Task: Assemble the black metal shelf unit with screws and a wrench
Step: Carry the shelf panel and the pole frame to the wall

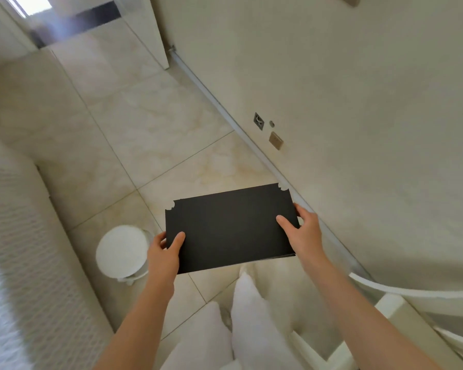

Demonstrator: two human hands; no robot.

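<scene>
We've got the black shelf panel (231, 225) pinched by left hand (164, 256) and right hand (302, 233) at opposite ends; keep it level, notched corners clear.

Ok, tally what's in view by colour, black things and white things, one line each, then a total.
Black: 1, the shelf panel, gripped by the left hand and right hand.
White: 2, the round lidded bin on the floor and the chair.
Total: 3
</scene>
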